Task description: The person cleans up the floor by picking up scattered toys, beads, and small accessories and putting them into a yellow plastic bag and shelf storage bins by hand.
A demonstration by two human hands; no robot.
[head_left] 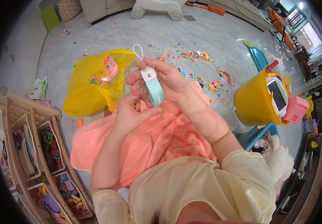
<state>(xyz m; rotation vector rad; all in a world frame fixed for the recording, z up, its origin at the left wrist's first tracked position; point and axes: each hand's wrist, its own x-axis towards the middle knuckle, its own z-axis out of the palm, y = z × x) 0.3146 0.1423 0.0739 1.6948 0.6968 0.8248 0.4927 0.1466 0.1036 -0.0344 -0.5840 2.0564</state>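
At your far left: one wooden rack [50, 111], slanting in from the lower edge, its bins filled with toys and books. Its top rail stands nearest your left side; a narrow strip of grey floor [66, 128] runs between it and your coral cloth [97, 147].

Next, one yellow plastic bag [80, 89], spread flat beyond the cloth, its right edge reaching close to your fingers. One pink-and-white toy [111, 69] lies at the bag; whether inside or on top, you cannot tell.

Centre, your left hand [128, 114]: fingers curled, thumb extended beside the strap's lower end; contact cannot be told.

Centre, one turquoise strap [154, 89] with white tab, metal snap and white cord loop [138, 51], raised above the cloth. The cord loop stands free above your fingertips.

Adjoining, your right hand [171, 80]: holding the strap near its white tab, fingers bent around it, palm partly turned up.

Beyond, small coloured beads [200, 56], scattered over the floor. A wider stretch of floor separates your right forearm from the next item.

Right: one yellow tub [251, 99], toys above its rim; nearer you, one teal bin [257, 135], just beside your right upper arm, and one white plush toy [279, 158] close to your sleeve.
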